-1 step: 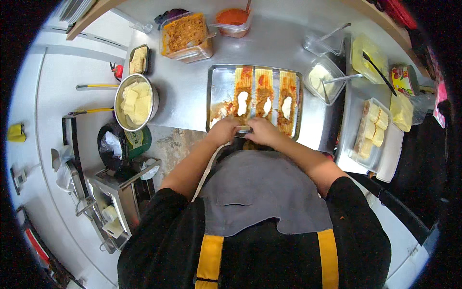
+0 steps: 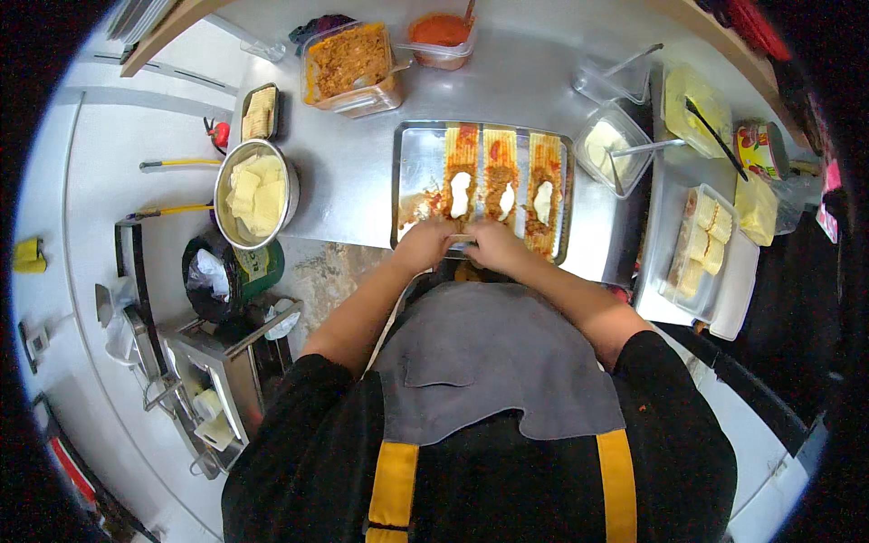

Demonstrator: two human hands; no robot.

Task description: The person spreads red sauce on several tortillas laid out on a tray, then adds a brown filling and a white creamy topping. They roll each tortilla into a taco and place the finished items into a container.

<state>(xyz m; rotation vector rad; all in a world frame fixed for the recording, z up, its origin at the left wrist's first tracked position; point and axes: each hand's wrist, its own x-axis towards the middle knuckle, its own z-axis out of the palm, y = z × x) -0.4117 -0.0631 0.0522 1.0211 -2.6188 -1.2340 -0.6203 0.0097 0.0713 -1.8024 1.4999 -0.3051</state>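
A metal baking tray (image 2: 418, 154) lies at the counter's near edge. Across it run three ridged pasta sheets, left (image 2: 460, 152), middle (image 2: 500, 149) and right (image 2: 545, 154), each with red sauce, minced filling and a white strip of cream. At the near end of the left sheet, my left hand (image 2: 423, 246) and my right hand (image 2: 497, 247) are closed side by side. A pale edge of pasta shows between their fingertips, pinched from both sides. My fingers hide most of that end. Smears of sauce and filling mark the tray's left part.
Beyond the tray stand tubs of minced filling (image 2: 348, 63) and red sauce (image 2: 441, 32). A steel bowl of pasta sheets (image 2: 256, 195) is at left. To the right are a tub of white cream (image 2: 605, 149) with a spoon and a container of rolled pasta (image 2: 701, 240).
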